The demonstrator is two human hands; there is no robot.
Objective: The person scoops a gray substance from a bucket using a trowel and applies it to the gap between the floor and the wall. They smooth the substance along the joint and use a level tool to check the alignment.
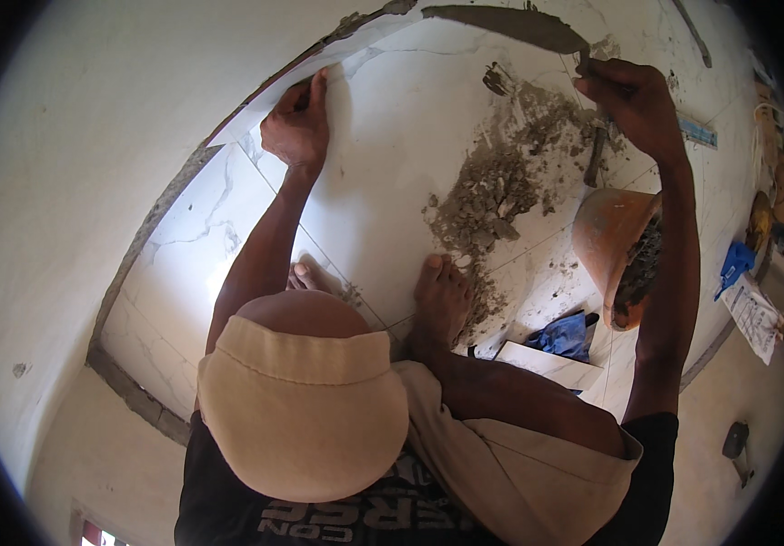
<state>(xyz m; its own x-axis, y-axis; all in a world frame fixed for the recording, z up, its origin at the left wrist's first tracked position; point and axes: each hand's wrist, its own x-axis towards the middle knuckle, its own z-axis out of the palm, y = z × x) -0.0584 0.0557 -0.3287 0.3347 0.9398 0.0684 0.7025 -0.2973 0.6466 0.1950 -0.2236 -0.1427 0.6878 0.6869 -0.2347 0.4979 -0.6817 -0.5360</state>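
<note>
My right hand (633, 96) is closed round the handle of a trowel (501, 25). The long blade points left toward the wall, coated in grey mortar. At the foot of the wall, my left hand (299, 127) has its fingers curled against a white skirting tile (260, 107), one digit stretched along it. The tile stands along the wall base with a dark gap behind its upper edge; part of it is hidden by the hand. Loose grey mortar (492, 196) lies heaped on the white marbled floor tiles (374, 155) between my hands.
An orange-brown bucket (599, 232) with mortar in it lies tipped by my right forearm. Near it are a blue cloth or bag (565, 337) and a white tile piece (547, 366). A hammer-like tool (597, 155) rests beside the bucket. My bare foot (440, 296) borders the mortar heap.
</note>
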